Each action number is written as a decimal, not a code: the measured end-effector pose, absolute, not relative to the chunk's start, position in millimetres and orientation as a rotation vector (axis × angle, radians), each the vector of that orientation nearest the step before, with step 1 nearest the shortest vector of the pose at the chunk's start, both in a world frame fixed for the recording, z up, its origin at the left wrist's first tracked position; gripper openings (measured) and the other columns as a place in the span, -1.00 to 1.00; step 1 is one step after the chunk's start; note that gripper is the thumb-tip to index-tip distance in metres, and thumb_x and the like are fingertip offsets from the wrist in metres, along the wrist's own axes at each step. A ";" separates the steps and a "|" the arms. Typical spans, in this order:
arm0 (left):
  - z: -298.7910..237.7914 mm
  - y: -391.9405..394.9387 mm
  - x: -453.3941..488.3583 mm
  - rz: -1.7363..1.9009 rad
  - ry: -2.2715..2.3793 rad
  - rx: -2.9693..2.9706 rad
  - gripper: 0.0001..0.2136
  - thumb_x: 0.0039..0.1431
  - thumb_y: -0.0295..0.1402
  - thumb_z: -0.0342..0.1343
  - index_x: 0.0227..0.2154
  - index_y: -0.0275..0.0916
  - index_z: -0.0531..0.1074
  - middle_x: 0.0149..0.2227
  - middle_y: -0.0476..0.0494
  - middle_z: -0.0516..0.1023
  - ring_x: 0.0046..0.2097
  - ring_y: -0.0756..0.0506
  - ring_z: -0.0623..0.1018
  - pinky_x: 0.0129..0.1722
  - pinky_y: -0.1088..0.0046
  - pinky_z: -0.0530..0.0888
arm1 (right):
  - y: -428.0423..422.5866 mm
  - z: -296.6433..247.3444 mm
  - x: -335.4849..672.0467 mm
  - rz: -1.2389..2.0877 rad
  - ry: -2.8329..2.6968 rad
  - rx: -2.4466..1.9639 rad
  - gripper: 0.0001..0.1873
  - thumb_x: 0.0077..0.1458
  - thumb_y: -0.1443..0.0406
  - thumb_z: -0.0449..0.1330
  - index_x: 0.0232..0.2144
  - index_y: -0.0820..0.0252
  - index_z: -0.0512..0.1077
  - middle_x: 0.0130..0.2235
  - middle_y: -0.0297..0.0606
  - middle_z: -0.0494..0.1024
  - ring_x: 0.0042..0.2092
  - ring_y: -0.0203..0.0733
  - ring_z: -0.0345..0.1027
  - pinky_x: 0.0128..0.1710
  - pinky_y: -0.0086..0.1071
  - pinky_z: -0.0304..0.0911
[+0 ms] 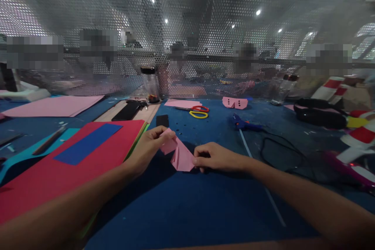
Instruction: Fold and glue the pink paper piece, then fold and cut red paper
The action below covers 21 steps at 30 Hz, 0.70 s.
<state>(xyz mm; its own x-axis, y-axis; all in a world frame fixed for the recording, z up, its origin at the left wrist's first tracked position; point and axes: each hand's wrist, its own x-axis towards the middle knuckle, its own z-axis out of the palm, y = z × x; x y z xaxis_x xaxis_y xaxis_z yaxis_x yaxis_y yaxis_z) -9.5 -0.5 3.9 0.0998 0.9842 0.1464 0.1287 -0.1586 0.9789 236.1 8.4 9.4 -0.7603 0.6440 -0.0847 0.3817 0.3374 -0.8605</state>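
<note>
Nearest, a broad stretch of blue tabletop [187, 215] lies below the hands, giving them room towards the body. Just beyond it, a folded pink paper [185, 157] is held between the two hands over the table, its creased flaps angled and its lower edge facing the body. The left hand [148, 146] pinches its upper left end, thumb and forefinger closed on the paper. The right hand [215, 157] pinches its lower right corner between thumb and forefinger, the other fingers curled in.

Room is tight on the left: the edge of a red sheet [99, 164] reaches the left wrist, with a blue strip [88, 144] lying across the sheet. On the right, a thin pale stick [245, 142] runs slantwise beneath the right forearm, its far end meeting a blue glue gun [247, 125].

Past the hands, more blue surface leads to a small black piece [162, 120] and to scissors [199, 111] with red and yellow handles. Farther back stand a pink cutout [234, 103] with dark marks and a lidded jar [150, 86], before a perforated screen [187, 19] bounding the far side.
</note>
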 end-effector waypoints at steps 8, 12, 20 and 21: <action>3.8 -3.5 -8.0 1.114 1.185 1.467 -0.75 0.14 -0.18 0.31 -0.44 -0.27 0.47 -0.47 0.02 0.44 -0.44 0.01 0.37 -0.45 0.51 0.25 | 8.5 7.8 237.2 1.408 -2.327 -0.919 -0.75 0.25 0.20 0.18 -0.42 0.22 0.42 -0.48 -0.37 0.50 -0.45 -0.34 0.29 -0.44 -0.47 0.12; 3.5 -2.3 -8.7 1.119 1.182 1.465 -0.74 0.14 -0.20 0.30 -0.47 -0.26 0.44 -0.50 0.05 0.39 -0.45 0.02 0.34 -0.46 0.52 0.23 | 9.1 6.5 237.9 1.424 -2.298 -0.910 -0.74 0.25 0.17 0.18 -0.42 0.22 0.43 -0.47 -0.35 0.50 -0.44 -0.33 0.31 -0.42 -0.46 0.14; 2.9 0.5 -7.6 1.102 1.176 1.438 -0.75 0.12 -0.18 0.32 -0.42 -0.27 0.47 -0.45 0.00 0.47 -0.41 0.00 0.39 -0.41 0.49 0.28 | 10.1 6.2 236.7 1.428 -2.288 -0.912 -0.63 0.27 0.04 0.18 -0.40 0.22 0.43 -0.42 -0.29 0.55 -0.41 -0.30 0.35 -0.39 -0.44 0.17; 2.9 0.4 -7.5 1.105 1.177 1.432 -0.75 0.12 -0.18 0.32 -0.42 -0.26 0.47 -0.45 0.00 0.46 -0.42 0.00 0.39 -0.41 0.49 0.28 | 10.0 6.3 236.5 1.423 -2.282 -0.921 -0.63 0.27 0.04 0.18 -0.40 0.22 0.42 -0.42 -0.29 0.54 -0.41 -0.30 0.33 -0.40 -0.44 0.17</action>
